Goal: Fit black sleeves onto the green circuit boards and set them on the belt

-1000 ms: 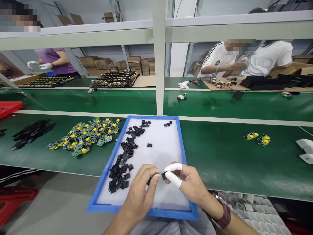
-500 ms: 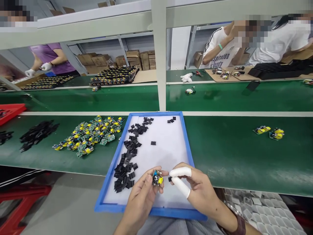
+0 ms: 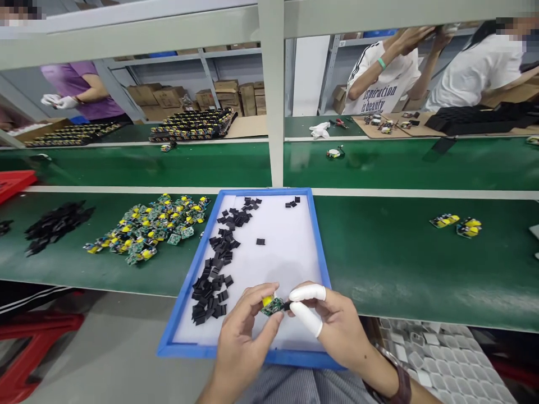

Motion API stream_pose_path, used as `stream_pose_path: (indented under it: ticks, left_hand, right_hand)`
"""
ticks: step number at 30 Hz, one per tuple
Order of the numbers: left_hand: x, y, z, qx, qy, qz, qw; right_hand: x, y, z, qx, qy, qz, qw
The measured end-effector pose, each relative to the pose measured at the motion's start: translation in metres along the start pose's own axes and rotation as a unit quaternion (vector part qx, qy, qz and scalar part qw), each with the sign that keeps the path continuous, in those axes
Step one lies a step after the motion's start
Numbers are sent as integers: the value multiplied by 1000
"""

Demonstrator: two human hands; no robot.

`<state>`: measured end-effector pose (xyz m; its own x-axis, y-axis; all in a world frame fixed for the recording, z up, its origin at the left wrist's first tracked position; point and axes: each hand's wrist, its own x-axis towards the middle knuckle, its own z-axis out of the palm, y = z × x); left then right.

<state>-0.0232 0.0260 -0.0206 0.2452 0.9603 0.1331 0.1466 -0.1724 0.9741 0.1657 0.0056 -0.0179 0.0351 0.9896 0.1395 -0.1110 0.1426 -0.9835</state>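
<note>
**Small board and black piece held together over the blue tray**

My left hand point(image 3: 244, 331) grips a small green circuit board with a yellow part point(image 3: 272, 304) between thumb and fingertips, holding it just above the near end of the blue-rimmed white tray point(image 3: 318, 247). My right hand point(image 3: 332, 325) comes in from the right, its first two fingers covered by white rubber finger cots point(image 3: 306, 318). Those two fingers are closed tightly on a tiny black square piece point(image 3: 287, 306), which touches the right edge of the board. Both hands are narrow, pinching, and meet over the tray's near middle. A dark watch strap point(image 3: 402, 384) sits on my right wrist.

In the tray, a long scatter of loose black square pieces point(image 3: 219, 264) runs along its left side from far to near, with one piece alone near the middle and a few at the far right corner. The tray rests across the near edge of the green workbench point(image 3: 391, 258).

To the left of the tray lies a heap of green and yellow circuit boards point(image 3: 151, 227), and further left a pile of black flat parts point(image 3: 54, 219). Well to the right, two more small boards point(image 3: 457, 224) lie apart on the green surface. Beyond the grey upright post point(image 3: 272, 101), other people work at the far bench.
</note>
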Motion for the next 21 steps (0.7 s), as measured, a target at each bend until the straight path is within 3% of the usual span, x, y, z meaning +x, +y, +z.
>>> stream_pose_path:
  ticks: [6,12,17,21]
  left_hand:
    - [-6,-1,1,-14,-71,-37,997]
    - [-6,-4,2,-109,-35,-49,992]
    - [-2,-2,-2,-226,-81,-132,962]
    - [1,-2,-1,-282,-103,-158,941]
  right_hand:
    - [-6,11,-6,-30,48,26,998]
    - [-5,9,-6,-41,33,-54,997]
    - [-4,4,-6,-24,4,-120,992]
    - [-3,3,-6,-38,-27,-142,989]
